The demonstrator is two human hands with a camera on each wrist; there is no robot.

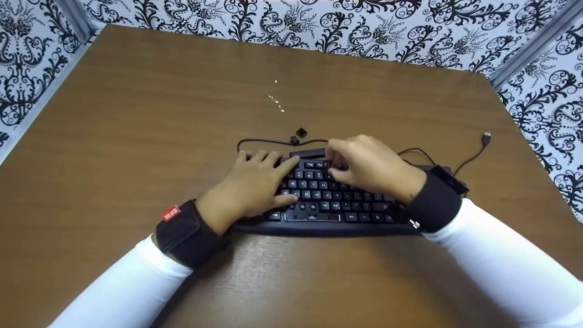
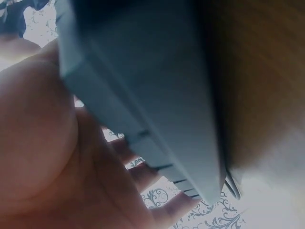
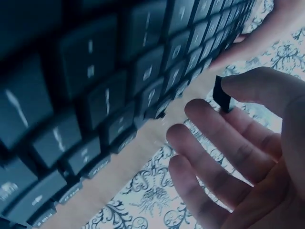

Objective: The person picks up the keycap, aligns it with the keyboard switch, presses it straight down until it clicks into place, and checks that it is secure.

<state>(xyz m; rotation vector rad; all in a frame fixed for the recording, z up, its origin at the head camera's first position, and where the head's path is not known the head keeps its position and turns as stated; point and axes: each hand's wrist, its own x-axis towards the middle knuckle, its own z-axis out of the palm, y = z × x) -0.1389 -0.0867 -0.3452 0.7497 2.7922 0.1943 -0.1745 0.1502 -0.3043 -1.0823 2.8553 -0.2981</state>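
A black keyboard (image 1: 319,230) lies on the wooden table. My left hand (image 1: 255,182) rests over its left end with the fingers spread. The left wrist view shows the palm (image 2: 43,143) beside the edge of the keyboard (image 2: 143,95), with the fingers reaching past it. Above the keyboard's upper rows, my right hand (image 1: 364,161) pinches a small black keycap (image 3: 221,94) between thumb and index finger. Its other fingers are loosely bent. In the head view this hand hides the keycap and part of the keys. A dark gap (image 3: 159,114) shows in the top rows.
A small black cube-like piece (image 1: 301,132) sits behind the keyboard, beside the black cable (image 1: 264,140). The cable's USB plug (image 1: 487,138) lies at the right. Light spots show on the table (image 1: 182,91). Patterned black-and-white surfaces (image 1: 291,23) lie beyond its edges.
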